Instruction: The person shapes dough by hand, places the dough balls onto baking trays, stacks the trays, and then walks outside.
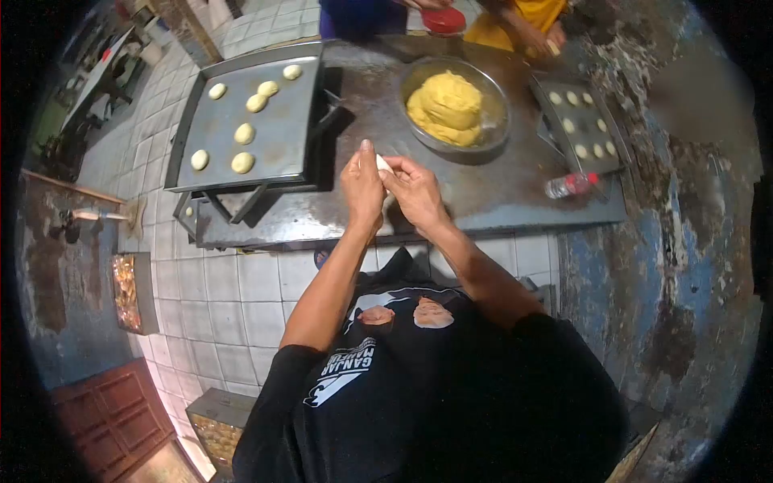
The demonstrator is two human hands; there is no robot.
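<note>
A small pale piece (382, 164) is held between the two hands above the near part of the table (354, 216), with the large tray (278, 145) to the left and the metal bowl (502, 121) farther off to the right. The left hand (362, 191) is curled in with its thumb raised, and the right hand (418, 195) is brought against it with bent fingers; both are closed on the piece, though how each fingertip presses cannot be told, since most of it is covered. The step in hand is judged to be the shaping of this piece by the fingers. Seven rounded pieces (244, 134) are spread over the large tray, two of them touching, and similar ones are set out on the small tray (585, 133) at the right, near a bottle (570, 185). A yellow mass (448, 103) is heaped in the bowl. By the next move, light, even pressure from both hands seems to be called for, so that the soft-looking piece is not squashed; for any setting down, ample bare surface is offered by the large tray.
</note>
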